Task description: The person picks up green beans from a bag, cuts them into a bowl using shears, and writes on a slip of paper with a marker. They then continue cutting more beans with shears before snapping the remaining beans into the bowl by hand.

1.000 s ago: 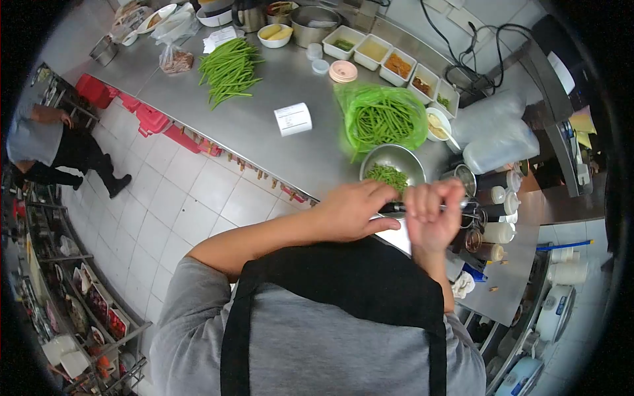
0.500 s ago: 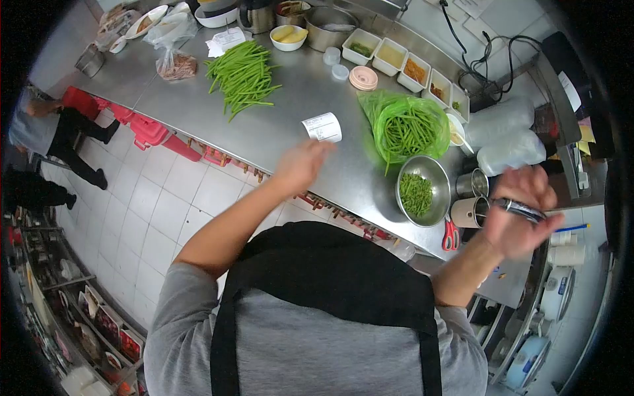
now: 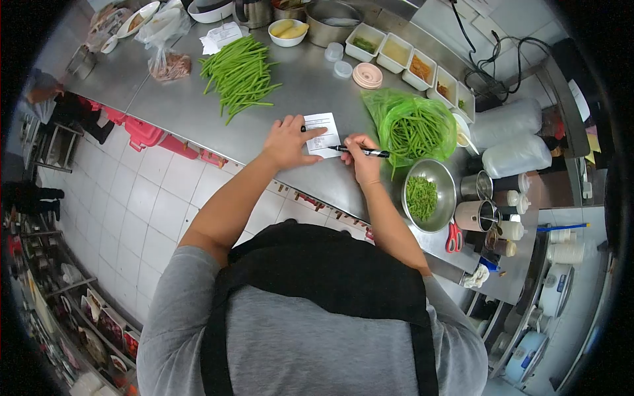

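Left hand (image 3: 286,143) spread palm-down at the left edge of the paper slip (image 3: 321,132); whether it grips the dark cap-like piece (image 3: 303,129) is unclear. Right hand (image 3: 363,162) pinches a pen (image 3: 376,153), tip over the slip.

grey shirt (image 3: 323,350) | short sleeves (image 3: 173,290) | black apron (image 3: 330,267) | black straps (image 3: 214,343)

slip (image 3: 323,137): matt paper | pen (image 3: 377,153): glossy plastic | counter (image 3: 297,82): smooth metal

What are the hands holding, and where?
The right hand grips a pen around its middle. A small black piece at the left hand: can't tell if held.
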{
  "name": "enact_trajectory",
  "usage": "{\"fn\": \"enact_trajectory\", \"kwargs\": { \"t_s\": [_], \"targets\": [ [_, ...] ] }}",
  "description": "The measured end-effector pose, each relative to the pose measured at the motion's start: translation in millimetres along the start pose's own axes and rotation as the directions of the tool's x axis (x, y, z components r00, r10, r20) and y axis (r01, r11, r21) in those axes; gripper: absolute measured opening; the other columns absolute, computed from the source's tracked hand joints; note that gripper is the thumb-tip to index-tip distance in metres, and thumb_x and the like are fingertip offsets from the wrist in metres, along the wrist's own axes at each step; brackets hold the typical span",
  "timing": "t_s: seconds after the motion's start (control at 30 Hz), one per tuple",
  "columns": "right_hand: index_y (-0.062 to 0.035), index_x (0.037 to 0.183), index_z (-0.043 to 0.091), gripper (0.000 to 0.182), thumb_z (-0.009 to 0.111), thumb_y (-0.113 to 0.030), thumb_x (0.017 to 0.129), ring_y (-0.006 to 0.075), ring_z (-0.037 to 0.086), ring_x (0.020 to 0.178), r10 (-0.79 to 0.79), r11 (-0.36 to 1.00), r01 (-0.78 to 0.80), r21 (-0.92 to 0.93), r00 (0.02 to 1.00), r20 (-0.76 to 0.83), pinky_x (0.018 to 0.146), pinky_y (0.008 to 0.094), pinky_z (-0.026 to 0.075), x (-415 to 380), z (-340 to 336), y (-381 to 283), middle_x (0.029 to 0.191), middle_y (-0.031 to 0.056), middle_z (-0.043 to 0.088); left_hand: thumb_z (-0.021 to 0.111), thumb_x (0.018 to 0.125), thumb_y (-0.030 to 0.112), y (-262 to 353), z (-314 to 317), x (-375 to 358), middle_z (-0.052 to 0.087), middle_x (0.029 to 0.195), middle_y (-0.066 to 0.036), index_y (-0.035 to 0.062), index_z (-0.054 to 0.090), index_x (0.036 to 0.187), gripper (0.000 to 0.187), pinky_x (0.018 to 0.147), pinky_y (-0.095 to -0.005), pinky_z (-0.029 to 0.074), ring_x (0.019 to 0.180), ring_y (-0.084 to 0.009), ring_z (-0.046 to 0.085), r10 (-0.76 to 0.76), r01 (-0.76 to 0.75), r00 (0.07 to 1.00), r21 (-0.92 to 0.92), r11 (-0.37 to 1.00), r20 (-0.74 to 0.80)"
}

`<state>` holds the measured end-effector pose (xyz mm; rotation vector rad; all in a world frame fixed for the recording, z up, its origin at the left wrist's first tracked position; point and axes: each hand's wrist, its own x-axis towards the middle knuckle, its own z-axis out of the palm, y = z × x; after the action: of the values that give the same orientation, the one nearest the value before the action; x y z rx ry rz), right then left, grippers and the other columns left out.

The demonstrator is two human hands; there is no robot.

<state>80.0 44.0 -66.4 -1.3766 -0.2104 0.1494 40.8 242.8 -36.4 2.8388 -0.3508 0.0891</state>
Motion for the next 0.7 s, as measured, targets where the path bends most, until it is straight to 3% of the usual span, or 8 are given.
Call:
{"fn": "enact_trajectory", "kwargs": {
  "t_s": [0.13, 0.37, 0.57, 0.7],
  "targets": [
    [-0.0043, 0.069, 0.049, 0.019, 0.062, -0.009, 0.082, 0.0060, 0.047, 0.046, -0.084, 0.991, 0.080, -0.108, 0.996, -0.037, 0.041, 0.0205, 0.035, -4.3, 0.5, 7.0, 0.062, 0.0019, 0.053, 0.065, 0.066, 0.055, 0.3, -3.2, -1.2, 0.046, 0.104, -0.007, 0.0362, 0.051, 0.123, 0.062, 0.086, -0.0382, 0.034, 0.103, -0.0233, 0.041, 0.006, -0.006, 1.000, -0.008, 1.000, 0.001],
    [-0.0036, 0.066, 0.050, 0.021, 0.060, -0.010, 0.083, 0.0056, 0.045, 0.045, -0.120, 0.962, 0.106, -0.251, 0.992, -0.041, 0.043, 0.0210, 0.035, -2.5, 4.0, 8.5, 0.059, 0.0004, 0.050, 0.064, 0.066, 0.056, -1.0, 0.6, -0.4, 0.045, 0.104, -0.007, 0.0350, 0.051, 0.123, 0.062, 0.085, -0.0376, 0.034, 0.101, -0.0232, 0.041, 0.011, -0.011, 1.000, 0.006, 1.000, -0.013],
    [-0.0044, 0.067, 0.049, 0.020, 0.059, -0.010, 0.083, 0.0058, 0.045, 0.045, -0.073, 0.985, 0.059, -0.163, 0.994, -0.080, 0.042, 0.0217, 0.034, -2.2, 2.6, 9.5, 0.057, 0.0000, 0.049, 0.064, 0.066, 0.056, -2.1, 1.4, 1.2, 0.045, 0.104, -0.007, 0.0353, 0.051, 0.123, 0.062, 0.085, -0.0378, 0.034, 0.102, -0.0233, 0.041, 0.011, -0.011, 1.000, 0.014, 1.000, -0.004],
    [-0.0048, 0.067, 0.049, 0.020, 0.059, -0.010, 0.083, 0.0060, 0.045, 0.044, -0.118, 0.973, 0.098, -0.209, 0.990, -0.082, 0.042, 0.0219, 0.034, -2.9, 4.4, 9.1, 0.056, -0.0003, 0.049, 0.066, 0.064, 0.055, -1.6, 1.6, 0.9, 0.046, 0.102, -0.008, 0.0360, 0.051, 0.123, 0.063, 0.086, -0.0385, 0.033, 0.101, -0.0249, 0.041, 0.004, -0.004, 1.000, -0.003, 1.000, -0.016]
  ]
}}
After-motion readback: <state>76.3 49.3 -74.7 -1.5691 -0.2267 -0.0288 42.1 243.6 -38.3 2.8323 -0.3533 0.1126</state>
